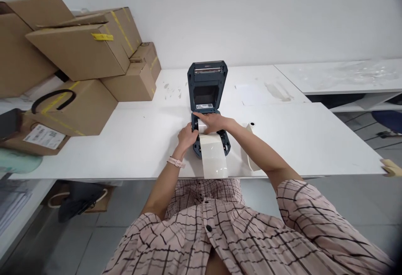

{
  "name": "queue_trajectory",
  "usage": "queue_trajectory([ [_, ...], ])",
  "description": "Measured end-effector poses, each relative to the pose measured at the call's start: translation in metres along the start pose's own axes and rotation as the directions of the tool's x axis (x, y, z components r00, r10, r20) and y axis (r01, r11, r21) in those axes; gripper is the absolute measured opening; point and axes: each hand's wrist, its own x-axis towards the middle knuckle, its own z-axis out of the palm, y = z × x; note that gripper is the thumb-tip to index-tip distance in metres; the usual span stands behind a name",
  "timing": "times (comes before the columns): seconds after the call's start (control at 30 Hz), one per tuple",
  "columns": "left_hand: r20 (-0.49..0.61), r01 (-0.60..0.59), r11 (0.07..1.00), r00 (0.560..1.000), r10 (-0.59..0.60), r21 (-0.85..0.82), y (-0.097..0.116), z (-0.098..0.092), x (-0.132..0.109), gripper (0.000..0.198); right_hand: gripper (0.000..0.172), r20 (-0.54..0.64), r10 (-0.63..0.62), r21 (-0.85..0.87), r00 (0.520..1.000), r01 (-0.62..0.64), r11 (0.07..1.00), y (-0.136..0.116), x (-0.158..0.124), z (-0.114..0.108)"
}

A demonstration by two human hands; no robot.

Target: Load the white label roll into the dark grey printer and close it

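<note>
A dark label printer [207, 85] stands on the white table with its lid raised. Inside it lies a white label roll [202, 126], partly covered by my fingers. A strip of label paper [215, 156] runs out of the printer's front and hangs to the table edge. My left hand [187, 136] is closed on the printer's left side, thumb at the roll. Reaching across the printer's open body, my right hand [212, 123] lies over the roll, its thumb and fingers around it. Its farther fingertips are partly hidden.
Cardboard boxes [78, 53] are piled at the left. Beside my right forearm is another paper roll [251, 127], partly hidden, with a loose strip [253, 165] at the table's front edge. The white wall [251, 19] rises behind the table [141, 149].
</note>
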Motion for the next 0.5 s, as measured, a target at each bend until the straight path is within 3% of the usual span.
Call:
queue_trajectory([
  [0.1,0.008,-0.027,0.999,1.0,0.027,0.044,-0.001,-0.002,0.001,0.043,0.112,0.021,-0.031,0.09,0.999,0.029,0.996,-0.002,0.001,-0.005],
  [0.17,0.012,-0.028,0.999,1.0,0.027,0.043,-0.001,-0.002,0.0,0.043,0.113,-0.021,-0.109,0.196,0.994,0.111,0.974,0.001,-0.013,-0.016],
  [0.3,0.012,-0.018,1.0,1.0,0.018,0.0,-0.001,-0.002,-0.002,0.046,0.113,-0.262,-0.254,0.404,0.931,0.345,0.847,0.027,-0.066,-0.045],
  [0.37,0.008,-0.015,1.0,1.0,0.015,-0.021,-0.001,-0.002,-0.002,0.048,0.113,-0.344,-0.191,0.474,0.919,0.346,0.81,0.048,-0.09,-0.054],
  [0.5,0.007,-0.008,0.999,1.0,0.008,-0.05,-0.001,-0.001,-0.002,0.049,0.114,-0.375,0.105,0.579,0.921,0.144,0.802,0.093,-0.105,-0.043],
])
